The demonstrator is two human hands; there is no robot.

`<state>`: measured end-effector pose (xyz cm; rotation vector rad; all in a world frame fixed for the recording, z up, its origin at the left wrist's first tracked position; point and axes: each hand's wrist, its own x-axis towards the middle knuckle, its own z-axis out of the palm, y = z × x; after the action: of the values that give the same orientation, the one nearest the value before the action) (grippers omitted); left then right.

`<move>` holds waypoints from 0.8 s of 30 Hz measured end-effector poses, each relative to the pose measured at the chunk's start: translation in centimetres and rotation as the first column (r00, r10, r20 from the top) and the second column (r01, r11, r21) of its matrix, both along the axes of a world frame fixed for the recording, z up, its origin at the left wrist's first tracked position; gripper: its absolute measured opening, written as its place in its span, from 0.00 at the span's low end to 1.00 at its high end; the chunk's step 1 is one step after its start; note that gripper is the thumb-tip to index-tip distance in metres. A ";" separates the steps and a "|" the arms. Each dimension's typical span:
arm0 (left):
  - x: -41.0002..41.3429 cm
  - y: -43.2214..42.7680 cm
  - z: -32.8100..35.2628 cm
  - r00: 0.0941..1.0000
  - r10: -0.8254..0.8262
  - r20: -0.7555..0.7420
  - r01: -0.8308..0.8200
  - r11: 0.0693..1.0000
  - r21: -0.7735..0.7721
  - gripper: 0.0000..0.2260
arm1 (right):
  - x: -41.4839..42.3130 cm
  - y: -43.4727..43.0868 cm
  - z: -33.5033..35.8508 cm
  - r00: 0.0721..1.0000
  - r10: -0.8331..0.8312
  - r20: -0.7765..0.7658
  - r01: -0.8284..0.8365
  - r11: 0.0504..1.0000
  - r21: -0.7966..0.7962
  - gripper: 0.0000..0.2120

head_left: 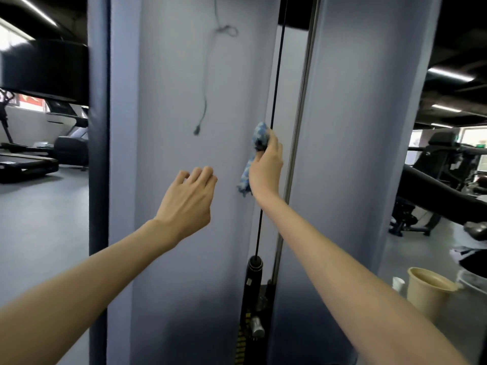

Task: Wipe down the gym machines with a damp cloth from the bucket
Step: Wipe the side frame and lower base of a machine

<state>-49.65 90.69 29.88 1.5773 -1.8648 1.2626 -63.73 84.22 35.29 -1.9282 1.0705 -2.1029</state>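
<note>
Head view: blue cloth (255, 154) is gripped by right hand (266, 165), fingers curled round it, against grey machine panel (179, 96) just beside black cable (275, 96); nothing is held by left hand (188, 200), loosely curled near that panel.

A gym: treadmills (26, 160) on the left, a cable weight machine (253, 299) ahead.

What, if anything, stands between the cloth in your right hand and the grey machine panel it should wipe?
Nothing visible does. The right hand grips the cloth at the right edge of the grey panel, beside the black cable. A thin cord dangles further left, above the left hand.
</note>
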 end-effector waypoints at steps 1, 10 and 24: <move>0.0 0.1 0.4 1.000 -0.012 -0.016 0.012 1.000 -0.001 0.14 | 0.0 0.1 -1.3 0.999 0.001 -0.050 -0.001 1.000 -0.005 0.24; -2.8 -1.0 2.8 0.995 -0.084 -0.053 0.082 0.995 -0.050 0.14 | -9.6 -1.1 3.2 0.928 -0.289 -0.235 0.210 0.927 -0.312 0.20; -7.6 -7.7 9.1 0.987 -0.159 -0.033 0.150 0.972 -0.178 0.31 | -17.1 -5.9 9.5 0.616 -0.679 -0.399 0.225 0.637 -0.737 0.15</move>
<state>-57.28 82.99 38.93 1.3323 -1.7582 1.2712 -80.87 78.37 44.76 -3.2300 1.1912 -2.2882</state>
